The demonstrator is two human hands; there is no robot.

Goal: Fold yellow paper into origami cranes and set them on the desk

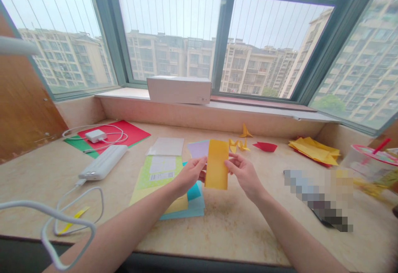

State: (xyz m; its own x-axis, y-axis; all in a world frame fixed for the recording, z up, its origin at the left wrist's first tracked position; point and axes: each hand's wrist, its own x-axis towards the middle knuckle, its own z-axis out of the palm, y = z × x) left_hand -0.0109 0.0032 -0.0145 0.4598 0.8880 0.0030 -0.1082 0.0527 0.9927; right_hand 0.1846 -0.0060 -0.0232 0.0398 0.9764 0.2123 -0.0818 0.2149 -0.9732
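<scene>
A narrow upright rectangle of yellow paper (217, 165) is held up above the counter between both hands. My left hand (194, 171) pinches its left edge, with the fingers behind the sheet. On the opposite edge my right hand (242, 172) grips it between thumb and fingers. Beneath and left of my left hand lie light blue sheets (195, 206), pale yellow paper (175, 206) and a green packet with a label (164, 172). Just behind the held sheet sit small folded yellow paper pieces (239, 145) and a red folded paper piece (265, 146).
A white power bank (104, 163) with looped cables lies left, near red paper (133, 132). At right are a yellow paper stack (315, 149), a pixelated phone-like object (317, 200) and a cup with a red straw (360, 159). A white box (178, 90) stands on the sill.
</scene>
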